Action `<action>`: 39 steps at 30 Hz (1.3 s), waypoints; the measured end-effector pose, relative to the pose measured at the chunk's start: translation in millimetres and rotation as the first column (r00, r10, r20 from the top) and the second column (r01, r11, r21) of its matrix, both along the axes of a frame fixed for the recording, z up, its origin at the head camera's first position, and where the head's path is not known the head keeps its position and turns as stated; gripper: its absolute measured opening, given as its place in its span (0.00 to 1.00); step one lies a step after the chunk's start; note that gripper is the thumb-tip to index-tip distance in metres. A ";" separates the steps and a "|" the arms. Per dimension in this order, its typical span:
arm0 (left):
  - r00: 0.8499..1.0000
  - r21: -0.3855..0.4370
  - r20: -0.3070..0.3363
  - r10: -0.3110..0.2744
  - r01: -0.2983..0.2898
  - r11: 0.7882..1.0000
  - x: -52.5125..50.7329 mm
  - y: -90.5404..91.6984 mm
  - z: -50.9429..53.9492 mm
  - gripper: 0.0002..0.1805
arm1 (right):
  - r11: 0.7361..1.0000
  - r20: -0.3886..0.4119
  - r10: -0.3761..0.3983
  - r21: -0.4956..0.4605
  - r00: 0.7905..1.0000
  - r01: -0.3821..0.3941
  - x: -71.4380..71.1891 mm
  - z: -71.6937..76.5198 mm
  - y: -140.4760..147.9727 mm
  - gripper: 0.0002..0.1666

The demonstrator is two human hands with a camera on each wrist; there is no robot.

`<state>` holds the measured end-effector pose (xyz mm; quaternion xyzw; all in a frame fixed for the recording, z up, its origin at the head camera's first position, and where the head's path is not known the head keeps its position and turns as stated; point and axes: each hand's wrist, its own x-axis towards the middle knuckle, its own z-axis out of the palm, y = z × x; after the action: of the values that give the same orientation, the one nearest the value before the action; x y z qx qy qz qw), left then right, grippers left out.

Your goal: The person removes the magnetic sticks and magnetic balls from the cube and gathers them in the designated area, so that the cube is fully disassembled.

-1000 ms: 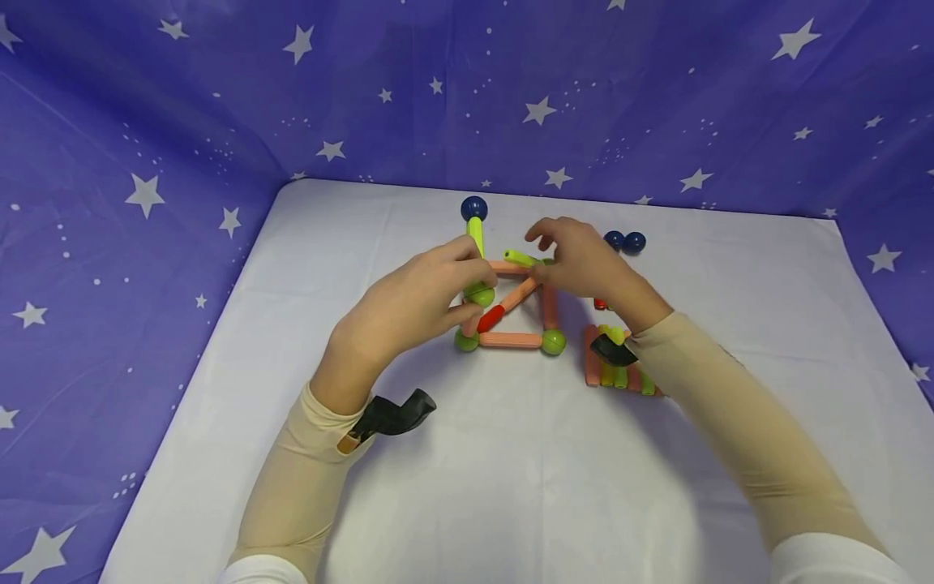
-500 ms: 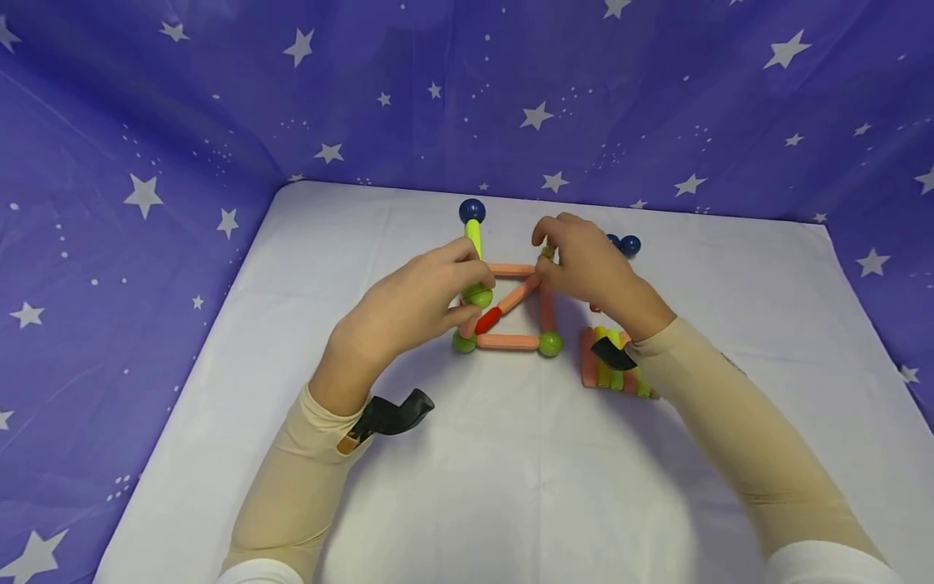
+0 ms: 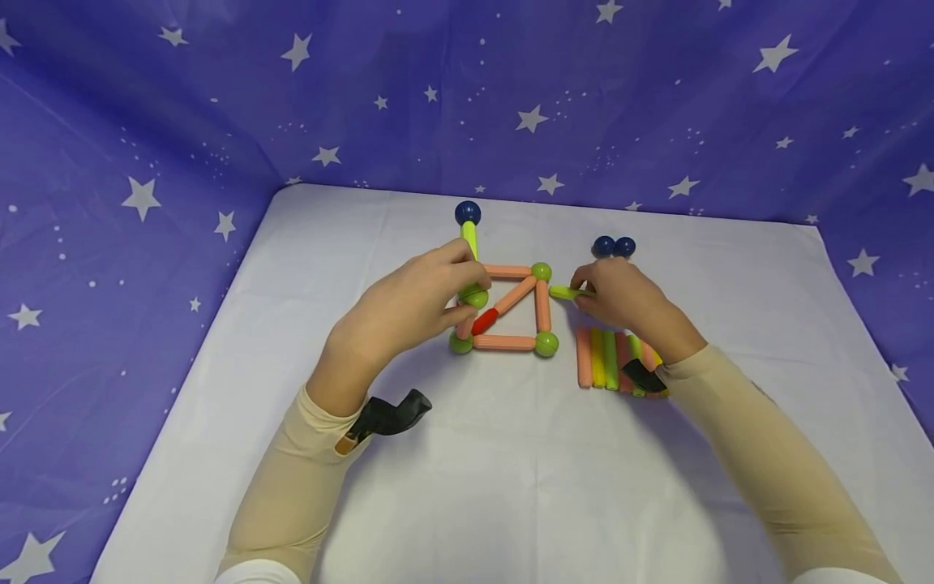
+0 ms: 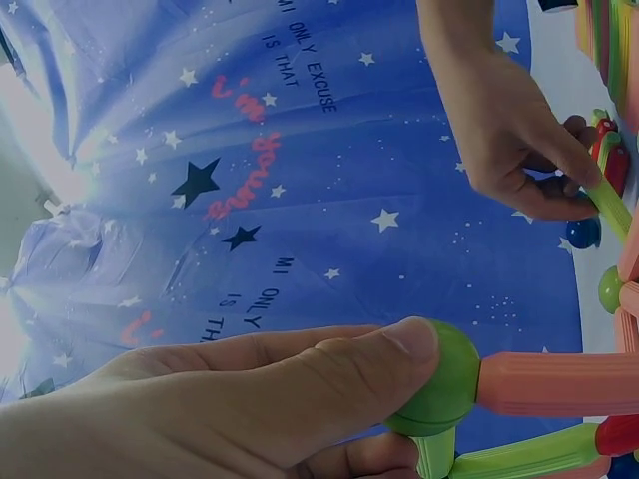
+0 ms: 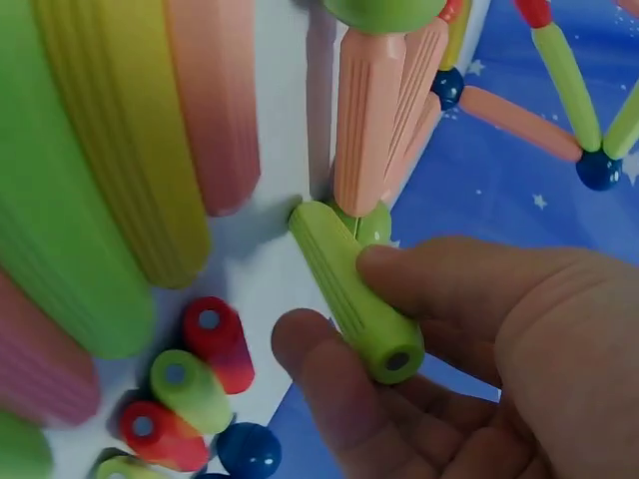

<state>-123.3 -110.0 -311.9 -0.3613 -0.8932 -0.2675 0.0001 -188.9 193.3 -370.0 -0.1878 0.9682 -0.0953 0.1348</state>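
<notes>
My left hand (image 3: pixel 416 296) pinches a green ball (image 4: pixel 451 384) on the left side of a magnetic stick-and-ball frame. A salmon rod (image 4: pixel 559 382) joins that ball. Behind the hand, a lime rod (image 3: pixel 469 239) leads to a dark blue ball (image 3: pixel 468 213). Salmon rods (image 3: pixel 505 343) and green balls (image 3: pixel 546 344) form the square base, crossed by a diagonal with a red piece (image 3: pixel 485 322). To the right, my right hand (image 3: pixel 627 296) holds a loose lime rod (image 5: pixel 349 289) between thumb and fingers, its free end near the back right green ball (image 3: pixel 541 272).
A row of salmon, yellow and green rods (image 3: pixel 610 358) lies right of the frame, partly under the right wrist. Two dark blue balls (image 3: pixel 614 246) sit behind the right hand. Short red pieces (image 5: pixel 218 344) lie near the row. A starry blue cloth (image 3: pixel 409 105) hangs behind.
My right hand has moved right and toward me, carrying the lime rod away from the back right green ball. The left hand keeps its hold in nearly the same place.
</notes>
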 end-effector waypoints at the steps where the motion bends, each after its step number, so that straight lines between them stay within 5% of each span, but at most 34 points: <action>1: 1.000 0.000 0.001 0.000 0.000 1.000 0.0 0.0 -0.4 0.12 | 1.000 -0.012 0.000 -0.020 1.000 0.000 0.9 -2.2 3.0 0.14; 10: 1.000 -0.005 -0.003 -0.003 0.003 1.000 0.1 -0.4 -2.3 0.12 | 0.973 -0.099 -0.160 -0.183 0.982 0.140 21.8 -0.5 45.8 0.14; 23: 1.000 0.006 0.006 -0.005 0.005 1.000 -0.4 -4.2 0.0 0.13 | 0.920 -0.107 -0.357 -0.211 0.928 0.329 71.4 -16.3 121.0 0.23; 30: 1.000 0.004 0.008 -0.005 0.005 1.000 -0.9 -4.9 -0.1 0.12 | 0.896 -0.007 -0.427 -0.142 0.904 0.422 87.6 -24.7 137.3 0.26; 39: 1.000 0.001 0.006 -0.009 0.009 1.000 -1.6 -2.6 -0.2 0.13 | 0.893 0.160 -0.427 -0.079 0.890 0.442 99.4 -35.5 140.3 0.30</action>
<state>-124.9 -112.6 -312.1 -0.3647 -0.8914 -0.2691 -0.0034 -89.5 333.6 -405.6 0.0334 0.9670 -0.1903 0.1661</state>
